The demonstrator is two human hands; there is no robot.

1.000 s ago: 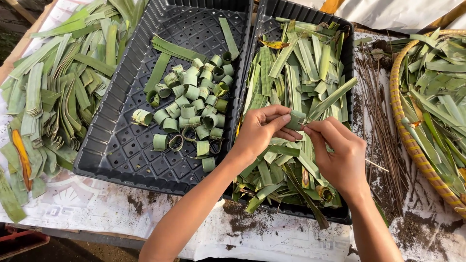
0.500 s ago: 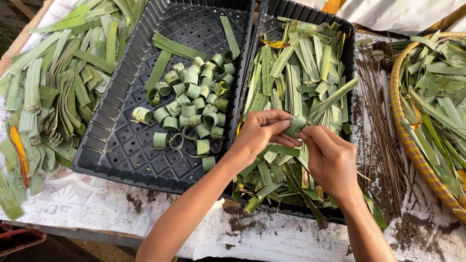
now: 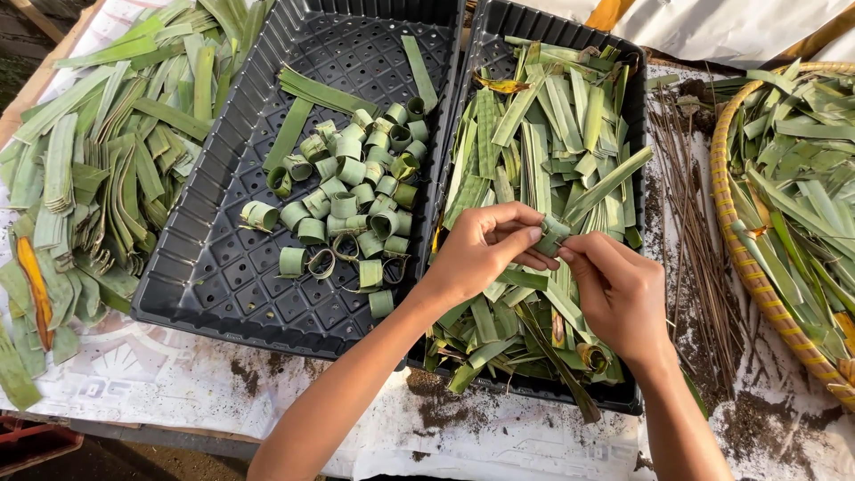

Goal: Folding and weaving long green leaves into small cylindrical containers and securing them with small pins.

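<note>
My left hand (image 3: 485, 248) and my right hand (image 3: 619, 294) meet over the right black tray (image 3: 634, 125), which is full of flat green leaf strips. Between the fingertips of both hands is a small rolled leaf ring (image 3: 552, 233), pinched from each side. The left black tray (image 3: 223, 258) beside it holds several finished rolled leaf rings (image 3: 356, 200) and a few loose strips.
A pile of cut green leaves (image 3: 98, 169) lies on the white sheet at the left. Thin brown sticks (image 3: 690, 223) lie right of the trays. A woven basket (image 3: 748, 267) with more leaves sits at the far right. Soil crumbs dot the sheet.
Both hands have stayed over the right tray, fingers working slightly on the leaf ring. The right hand has shifted a little lower and nearer.
</note>
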